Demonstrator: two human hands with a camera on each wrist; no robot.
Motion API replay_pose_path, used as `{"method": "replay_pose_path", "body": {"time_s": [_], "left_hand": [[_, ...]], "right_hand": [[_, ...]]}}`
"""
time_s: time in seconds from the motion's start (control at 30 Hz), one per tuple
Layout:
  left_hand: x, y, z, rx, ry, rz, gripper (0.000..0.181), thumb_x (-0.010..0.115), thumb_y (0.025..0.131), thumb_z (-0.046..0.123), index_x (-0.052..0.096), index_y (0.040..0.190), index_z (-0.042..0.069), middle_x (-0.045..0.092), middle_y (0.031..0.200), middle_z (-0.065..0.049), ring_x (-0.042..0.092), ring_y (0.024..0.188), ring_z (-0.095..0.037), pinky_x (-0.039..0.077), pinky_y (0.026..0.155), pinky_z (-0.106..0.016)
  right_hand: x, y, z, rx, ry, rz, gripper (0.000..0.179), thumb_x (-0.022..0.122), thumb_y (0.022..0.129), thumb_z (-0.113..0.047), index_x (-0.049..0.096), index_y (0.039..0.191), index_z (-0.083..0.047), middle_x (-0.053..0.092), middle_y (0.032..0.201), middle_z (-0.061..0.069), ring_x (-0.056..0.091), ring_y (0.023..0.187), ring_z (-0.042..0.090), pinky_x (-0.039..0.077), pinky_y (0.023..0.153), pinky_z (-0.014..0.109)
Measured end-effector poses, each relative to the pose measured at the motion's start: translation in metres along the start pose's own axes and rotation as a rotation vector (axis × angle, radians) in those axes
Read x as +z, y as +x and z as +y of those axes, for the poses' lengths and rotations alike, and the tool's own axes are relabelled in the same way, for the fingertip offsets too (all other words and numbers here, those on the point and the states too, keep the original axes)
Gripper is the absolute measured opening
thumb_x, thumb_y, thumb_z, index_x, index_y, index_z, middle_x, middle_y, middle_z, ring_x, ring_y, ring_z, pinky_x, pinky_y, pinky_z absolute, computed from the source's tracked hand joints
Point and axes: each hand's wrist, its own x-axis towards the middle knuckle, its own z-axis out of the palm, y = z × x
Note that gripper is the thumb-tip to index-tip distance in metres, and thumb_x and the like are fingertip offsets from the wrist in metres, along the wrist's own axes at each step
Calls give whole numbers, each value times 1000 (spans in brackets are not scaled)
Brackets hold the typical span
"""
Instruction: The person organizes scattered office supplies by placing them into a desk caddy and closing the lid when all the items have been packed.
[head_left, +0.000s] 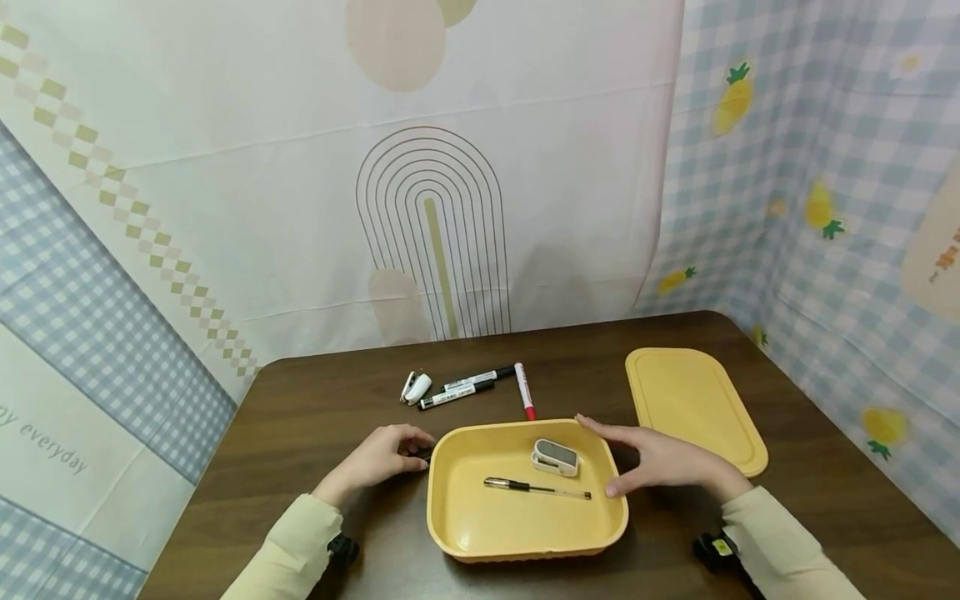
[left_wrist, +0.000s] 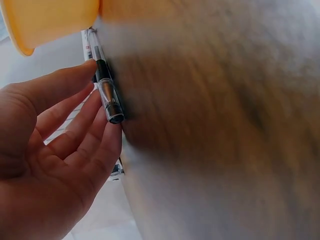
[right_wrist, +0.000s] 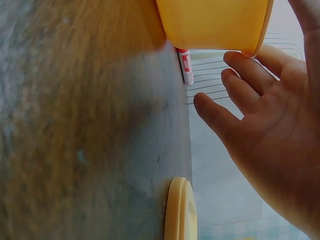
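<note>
A yellow plastic box stands on the table with a clear pen and a small white device with a dark screen inside it. At the box's left side, my left hand pinches another clear pen with a black grip; in the left wrist view the thumb lies on it and the fingers sit behind it, close to the tabletop. My right hand rests at the box's right rim, thumb over the edge and index finger at the far corner. Its other fingers extend loosely below the rim in the right wrist view.
Behind the box lie black-capped markers, a red-capped marker and a small white stapler-like item. A flat yellow lid lies on the right of the brown table. Patterned cloth hangs behind.
</note>
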Motion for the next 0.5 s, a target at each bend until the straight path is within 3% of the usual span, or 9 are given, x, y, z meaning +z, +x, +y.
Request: {"method": "replay_pose_path", "body": {"time_s": [0.5], "left_hand": [[5,1,0,-31,36,6,25,81,81,5,74,104,8,65,89,2,61,80,-14,49,71,-26]], "right_hand": [[-1,1,1,5,-4,-1,92,81,86,-33,29,160,-24,27,163,-7,29,146,21,29,113,24]]}}
